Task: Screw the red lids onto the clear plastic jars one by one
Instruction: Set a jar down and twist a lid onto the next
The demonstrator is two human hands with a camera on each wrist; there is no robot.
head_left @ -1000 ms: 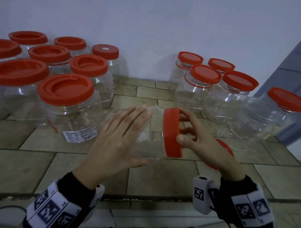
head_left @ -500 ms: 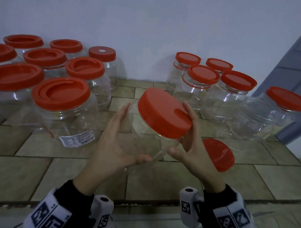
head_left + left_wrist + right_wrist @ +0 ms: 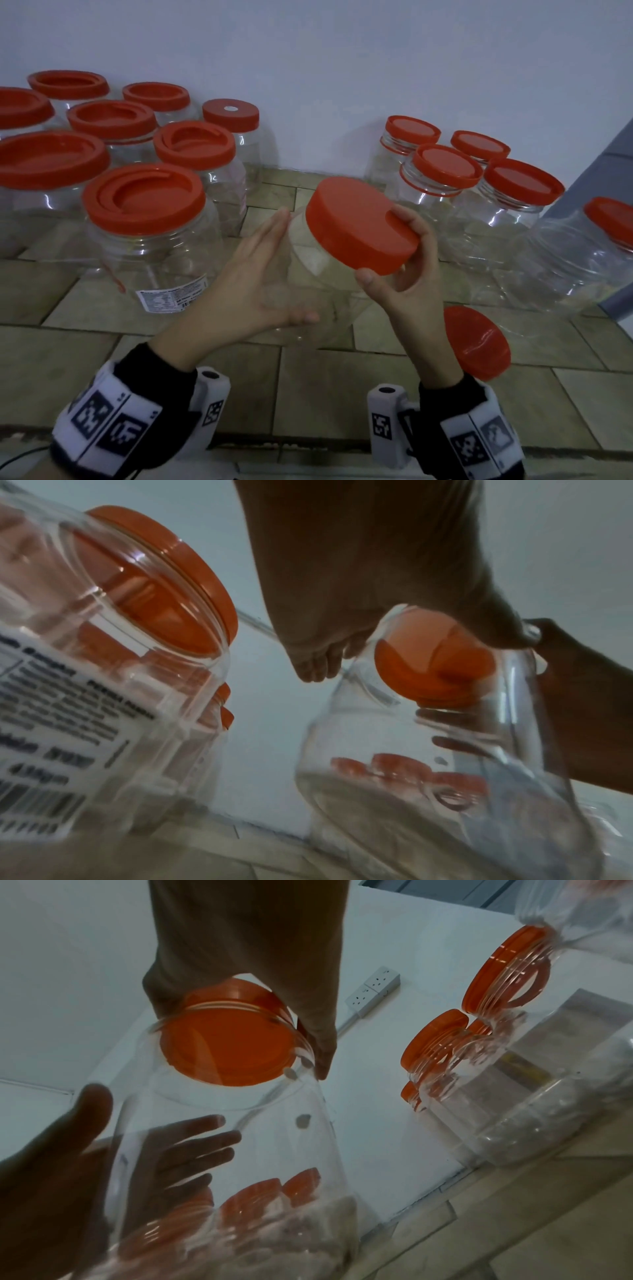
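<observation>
Left hand [image 3: 253,284] is cradling a clear jar [image 3: 318,287] with fingers nearly straight along its side, thumb under. Right hand [image 3: 407,270] is gripping the red lid [image 3: 356,222] on the jar's mouth, fingers curled round its rim. Jar is tilted, held above the tiled counter [image 3: 342,394]. A loose lid [image 3: 476,342] is lying just right.

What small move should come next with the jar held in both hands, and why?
Probably one more tightening twist by the right hand, whose fingers curl round the red lid on the tilted jar, while the left hand braces it with straight fingers. Whether the lid is fully seated cannot be told.
</observation>
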